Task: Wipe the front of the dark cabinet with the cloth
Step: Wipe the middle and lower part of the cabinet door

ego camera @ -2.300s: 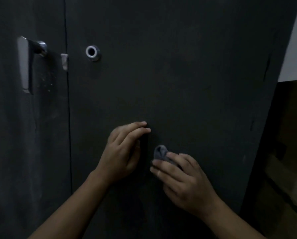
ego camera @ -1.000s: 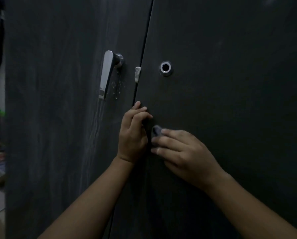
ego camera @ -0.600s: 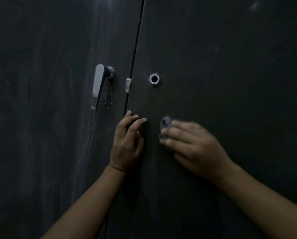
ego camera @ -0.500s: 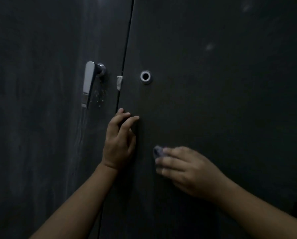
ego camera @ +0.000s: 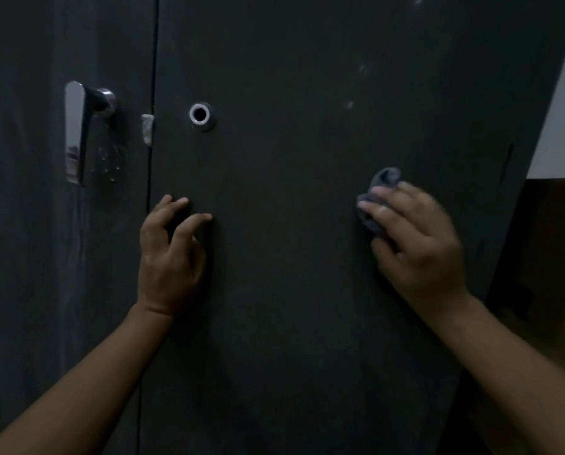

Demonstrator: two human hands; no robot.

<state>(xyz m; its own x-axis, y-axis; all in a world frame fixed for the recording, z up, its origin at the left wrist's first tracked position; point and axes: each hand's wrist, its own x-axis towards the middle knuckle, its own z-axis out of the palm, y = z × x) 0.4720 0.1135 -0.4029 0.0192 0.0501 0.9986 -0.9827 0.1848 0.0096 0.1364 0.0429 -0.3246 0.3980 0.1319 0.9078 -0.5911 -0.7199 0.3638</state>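
Dim shot, right hand (ego camera: 415,247) motion-blurred; cloth (ego camera: 381,182) mostly hidden under its flat fingers, which press it onto the dark cabinet (ego camera: 291,93) near its right edge. Left hand (ego camera: 169,254) spread, fingertips on the same door by the seam. Two doors, one metal handle (ego camera: 77,133), one lock ring (ego camera: 199,114). Pale wall (ego camera: 563,126) far right
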